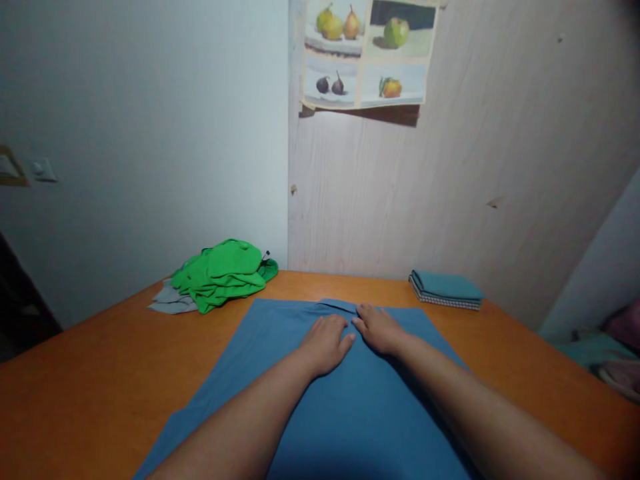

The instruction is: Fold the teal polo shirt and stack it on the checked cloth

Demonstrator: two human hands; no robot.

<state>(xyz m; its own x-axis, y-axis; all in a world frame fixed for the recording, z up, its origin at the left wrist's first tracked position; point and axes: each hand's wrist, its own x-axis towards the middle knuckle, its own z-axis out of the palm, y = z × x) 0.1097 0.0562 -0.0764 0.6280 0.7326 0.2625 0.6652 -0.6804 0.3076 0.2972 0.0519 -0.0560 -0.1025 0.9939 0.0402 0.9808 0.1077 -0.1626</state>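
Observation:
A large blue cloth (260, 373) lies spread flat on the orange wooden table (90, 373), running from the near edge toward the wall. My left hand (326, 343) rests palm down on the cloth near its far edge, fingers stretched out. My right hand (377, 328) lies flat beside it, fingertips almost touching the left hand's. A small fold or wrinkle in the cloth sits just beyond the fingers. Neither hand holds anything.
A crumpled pile of green cloth (223, 272) on a grey piece sits at the table's back left. A stack of folded teal cloths (445, 289) lies at the back right. A fruit poster (367, 53) hangs on the wood-panelled wall.

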